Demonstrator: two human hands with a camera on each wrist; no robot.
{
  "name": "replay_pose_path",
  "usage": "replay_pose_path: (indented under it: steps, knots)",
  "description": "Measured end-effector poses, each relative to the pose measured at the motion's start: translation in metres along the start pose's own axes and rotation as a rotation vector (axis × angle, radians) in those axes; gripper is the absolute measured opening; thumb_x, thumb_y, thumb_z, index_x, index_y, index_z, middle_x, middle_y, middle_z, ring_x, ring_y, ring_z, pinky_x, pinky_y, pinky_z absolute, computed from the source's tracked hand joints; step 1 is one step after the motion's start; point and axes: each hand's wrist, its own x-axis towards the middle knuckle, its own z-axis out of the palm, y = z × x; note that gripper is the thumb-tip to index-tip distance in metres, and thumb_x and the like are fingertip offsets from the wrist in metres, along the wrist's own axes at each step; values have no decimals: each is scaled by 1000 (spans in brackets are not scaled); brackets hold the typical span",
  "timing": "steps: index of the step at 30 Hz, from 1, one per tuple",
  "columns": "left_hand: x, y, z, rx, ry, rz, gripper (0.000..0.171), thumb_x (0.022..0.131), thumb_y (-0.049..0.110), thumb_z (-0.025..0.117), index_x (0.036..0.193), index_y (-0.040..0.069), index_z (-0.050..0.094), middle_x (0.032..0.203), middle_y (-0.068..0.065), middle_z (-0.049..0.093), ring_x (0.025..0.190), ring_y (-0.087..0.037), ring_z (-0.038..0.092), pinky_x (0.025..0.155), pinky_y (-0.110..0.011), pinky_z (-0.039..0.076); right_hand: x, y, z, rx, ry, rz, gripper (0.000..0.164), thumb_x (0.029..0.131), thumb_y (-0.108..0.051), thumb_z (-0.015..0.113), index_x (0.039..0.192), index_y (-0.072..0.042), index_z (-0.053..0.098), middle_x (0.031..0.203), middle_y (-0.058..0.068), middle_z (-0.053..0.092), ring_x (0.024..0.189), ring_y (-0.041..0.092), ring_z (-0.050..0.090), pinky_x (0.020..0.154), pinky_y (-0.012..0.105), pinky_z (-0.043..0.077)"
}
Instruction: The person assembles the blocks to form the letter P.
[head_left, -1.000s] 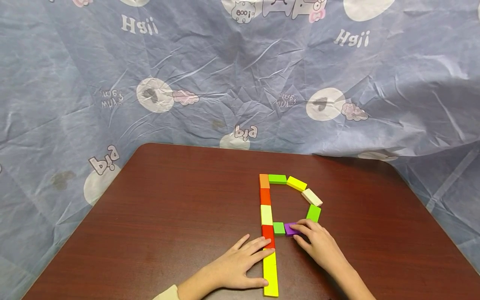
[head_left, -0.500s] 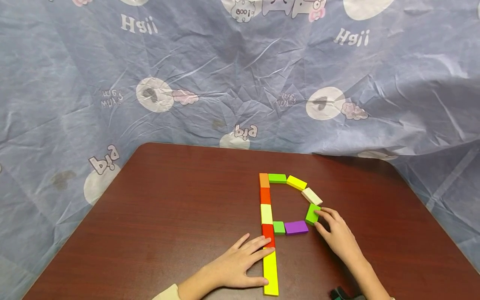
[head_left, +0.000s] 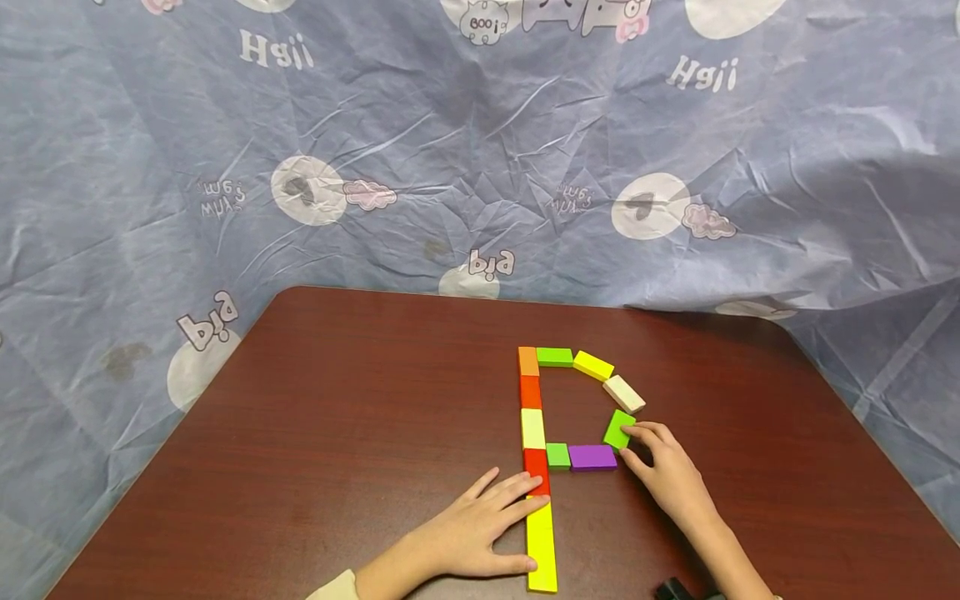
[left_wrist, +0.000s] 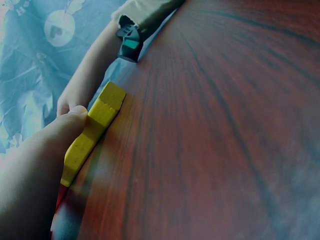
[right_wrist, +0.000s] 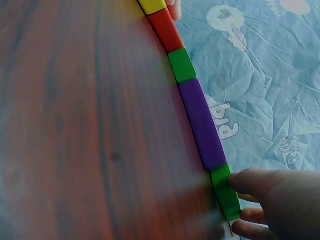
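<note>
Flat coloured blocks lie on the table in the shape of a letter P. My right hand [head_left: 671,475] pinches a green block [head_left: 618,430] at the lower right of the loop, thumb near its lower end. In the right wrist view that green block [right_wrist: 226,192] meets the end of the purple block [right_wrist: 203,125]. My left hand [head_left: 480,529] is spread beside the stem. Its fingertips rest on the red block [head_left: 536,463] and the yellow piece [head_left: 542,546], and its thumb touches the yellow piece's lower left edge.
A small green block [head_left: 557,455] joins the purple block to the stem. The cream block [head_left: 624,394], yellow block [head_left: 593,366] and upper green block [head_left: 554,357] form the loop's top. A printed blue sheet [head_left: 420,167] hangs behind the dark wooden table [head_left: 360,400].
My right hand has gone from the purple block to the green block. The green block has shifted left and tilted, now nearer the purple block and apart from the cream one. My left hand stays still.
</note>
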Motion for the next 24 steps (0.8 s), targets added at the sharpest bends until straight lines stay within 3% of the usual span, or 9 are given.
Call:
replay_pose_path:
  steps: [7, 13, 24]
  knots:
    - [1, 0, 2, -7, -10, 2, 66, 88, 62, 36, 142, 26, 29, 148, 6, 28, 138, -9, 23, 109, -46, 25, 9, 6, -3, 35, 49, 24, 39, 89, -28, 56, 122, -7, 54, 127, 15, 46, 118, 38, 44, 84, 60, 40]
    - [0, 0, 1, -11, -12, -4, 65, 88, 61, 37, 142, 27, 28, 148, 6, 28, 138, -9, 23, 109, -46, 25, 23, 15, -1, 43, -35, 44, 52, 93, -34, 49, 133, -2, 42, 140, 21, 32, 125, 44, 34, 90, 65, 34]
    - [0, 0, 2, 11, -3, 2, 64, 88, 60, 39, 142, 26, 30, 147, 5, 30, 138, -9, 24, 109, -45, 26, 24, 12, 4, 43, -23, 40, 50, 93, -32, 49, 132, -2, 44, 135, 22, 34, 120, 45, 39, 87, 63, 36]
